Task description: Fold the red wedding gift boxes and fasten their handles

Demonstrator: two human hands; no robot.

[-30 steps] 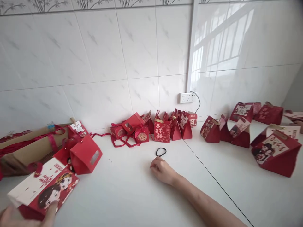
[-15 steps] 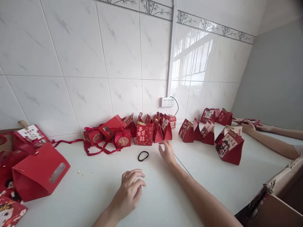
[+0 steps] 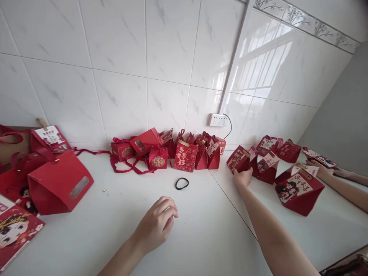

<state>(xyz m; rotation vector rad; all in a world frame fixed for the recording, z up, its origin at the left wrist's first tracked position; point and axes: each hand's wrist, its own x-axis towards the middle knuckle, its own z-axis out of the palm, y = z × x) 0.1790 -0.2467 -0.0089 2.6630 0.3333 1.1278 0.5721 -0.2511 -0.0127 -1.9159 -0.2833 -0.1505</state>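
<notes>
My right hand [image 3: 243,177] has its thumb and fingers around the lower part of a small red gift box [image 3: 238,158], which leans to the left on the white table. Close beside it stand more red gift boxes, one with a pale printed front [image 3: 267,166]. My left hand [image 3: 161,218] is over the table's middle, fingers curled in together, and nothing shows in it. A black hair tie [image 3: 182,184] lies beyond that hand. Behind the hair tie is a red box with gold lettering [image 3: 185,156], in a row of similar boxes.
Red boxes with ribbons [image 3: 157,158] line the tiled wall. At left, a large red box [image 3: 61,182] stands among bags and a printed box [image 3: 17,234]. A larger gift box [image 3: 299,191] stands at right. Another person's hands [image 3: 320,168] touch a flat box [image 3: 319,156].
My right hand has moved right from the middle row and taken hold of a gift box, which now tilts. My left hand's fingers have drawn closer together. The view has shifted.
</notes>
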